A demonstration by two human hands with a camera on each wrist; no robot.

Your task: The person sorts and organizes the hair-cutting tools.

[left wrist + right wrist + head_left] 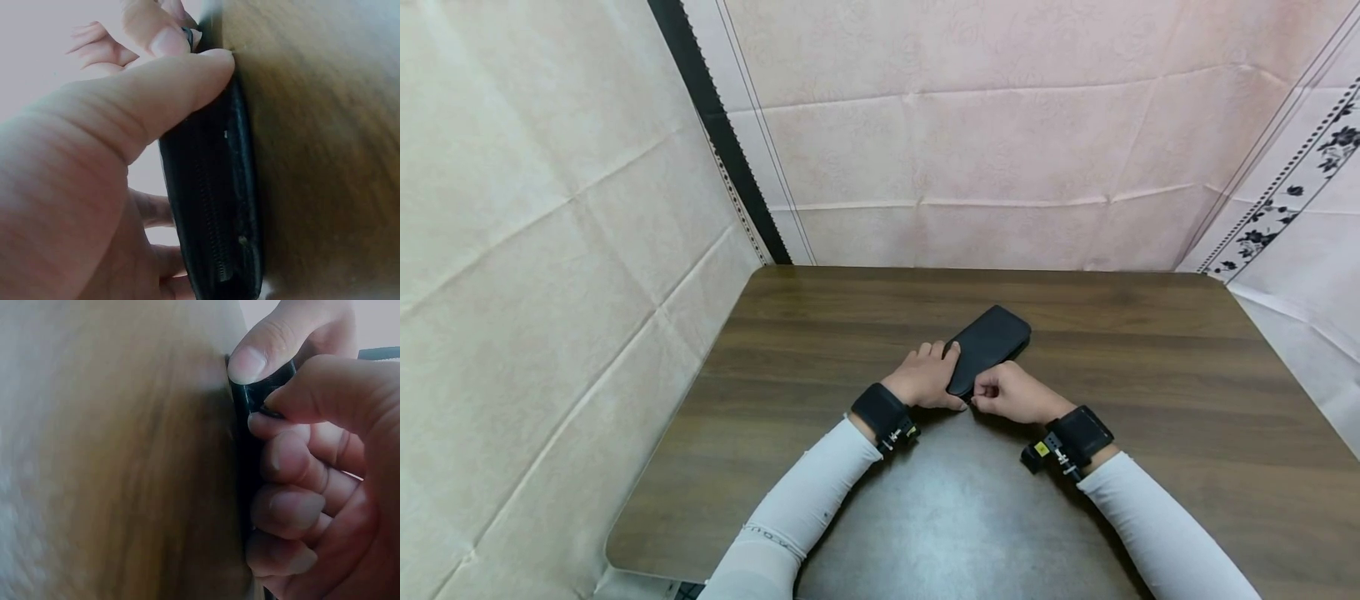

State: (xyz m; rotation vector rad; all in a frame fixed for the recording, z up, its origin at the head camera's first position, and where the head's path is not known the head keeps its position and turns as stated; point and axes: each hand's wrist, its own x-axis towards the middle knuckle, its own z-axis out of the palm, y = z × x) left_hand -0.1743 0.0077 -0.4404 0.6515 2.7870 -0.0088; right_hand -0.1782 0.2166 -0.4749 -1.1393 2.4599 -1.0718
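Observation:
A black zip wallet [988,342] lies at a slant on the wooden table, its zipped edge showing in the left wrist view. My left hand [925,377] grips its near left part, with the thumb [181,87] pressed on the near corner and other fingers along the left side. At that corner my right hand [1017,393] pinches the small dark zipper pull [270,413] between thumb and curled forefinger. Its other fingers [287,506] curl beside the wallet's edge. Metal zipper teeth [215,231] run along the edge and meet; the stretch under the left thumb is hidden.
The brown wooden table [820,317] has a rounded left front corner. Pale creased cloth [1000,150] hangs behind it and at both sides. Each wrist carries a black strap with a small camera; the right wrist's camera [1037,454] hangs close over the tabletop.

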